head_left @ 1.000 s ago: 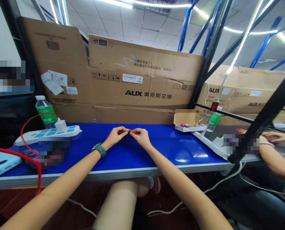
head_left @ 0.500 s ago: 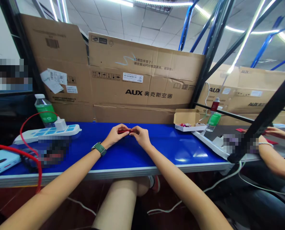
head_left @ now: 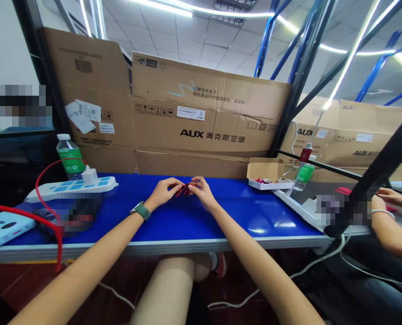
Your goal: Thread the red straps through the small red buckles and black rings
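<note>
Near the middle of the blue surface (head_left: 228,216), close to its back edge, your left hand (head_left: 163,194) and your right hand (head_left: 203,193) meet. Between them is a small red thing (head_left: 183,189), just above the surface. The fingers (head_left: 172,184) of your left hand pinch one end of it, and the fingers of your right hand pinch the other end. It is too small to tell what it is. A green watch (head_left: 140,210) sits on your left wrist.

By the left edge lies a white power strip (head_left: 68,187) with a white plug (head_left: 90,176) in it. A water bottle (head_left: 70,155) with a green label stands just behind the strip. A red cable (head_left: 48,216) loops over that side and hangs past the front edge.

Toward the back right corner sits a small open box (head_left: 266,170). Another bottle (head_left: 304,171) stands just beside it. Big cardboard boxes (head_left: 204,113) stand along the back edge. Far to the right, another person's hand (head_left: 392,196) rests on a different surface.
</note>
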`<state>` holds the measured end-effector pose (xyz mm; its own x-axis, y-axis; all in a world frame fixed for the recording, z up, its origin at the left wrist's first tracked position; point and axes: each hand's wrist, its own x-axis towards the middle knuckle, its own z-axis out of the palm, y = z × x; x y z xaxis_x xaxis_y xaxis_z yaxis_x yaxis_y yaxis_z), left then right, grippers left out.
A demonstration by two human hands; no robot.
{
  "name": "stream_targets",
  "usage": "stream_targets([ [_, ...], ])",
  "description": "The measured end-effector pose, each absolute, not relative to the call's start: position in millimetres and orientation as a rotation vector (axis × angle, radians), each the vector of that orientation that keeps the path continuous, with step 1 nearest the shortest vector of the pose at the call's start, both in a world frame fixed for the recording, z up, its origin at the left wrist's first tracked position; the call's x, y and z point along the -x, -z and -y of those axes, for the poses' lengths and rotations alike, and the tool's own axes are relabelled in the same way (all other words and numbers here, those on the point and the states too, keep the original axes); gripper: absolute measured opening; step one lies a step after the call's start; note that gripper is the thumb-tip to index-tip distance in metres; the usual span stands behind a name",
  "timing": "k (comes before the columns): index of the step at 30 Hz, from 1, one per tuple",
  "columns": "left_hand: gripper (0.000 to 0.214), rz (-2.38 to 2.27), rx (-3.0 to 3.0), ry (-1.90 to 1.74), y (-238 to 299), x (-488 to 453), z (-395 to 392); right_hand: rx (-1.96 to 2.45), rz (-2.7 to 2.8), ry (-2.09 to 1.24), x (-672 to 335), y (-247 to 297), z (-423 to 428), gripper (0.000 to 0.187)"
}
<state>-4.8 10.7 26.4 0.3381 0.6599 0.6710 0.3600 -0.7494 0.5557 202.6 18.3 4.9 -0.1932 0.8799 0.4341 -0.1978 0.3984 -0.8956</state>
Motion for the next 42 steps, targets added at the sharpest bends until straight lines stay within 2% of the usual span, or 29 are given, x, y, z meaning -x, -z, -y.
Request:
stream_targets([
  [5,0.020,-0.879,-2.436,-1.412,-26.8,6.4,-6.8,0.686,1.483,-1.094,-201.4,-8.0,-14.2,0.049],
  [15,0.021,-0.823,-2.637,-1.603,-17.2,0.8,-7.3,0.686,1.403,-1.062,-200.4,-9.9,-11.1,0.041],
  [24,0.017,-0.908,-2.677,-1.784,-18.0,-3.3,-3.9,0.540,1.282,-1.262,-193.7,-11.9,-6.0,0.040],
  [35,0.005,-0.875,-2.737,-1.624,-24.5,-7.3,4.7,0.527,1.394,-1.275,-196.9,-12.3,-2.8,0.041],
  [42,0.003,-0.849,-2.828,-1.576,-27.5,-7.6,1.6,0.587,1.328,-1.115,-195.5,-7.2,-11.8,0.030],
])
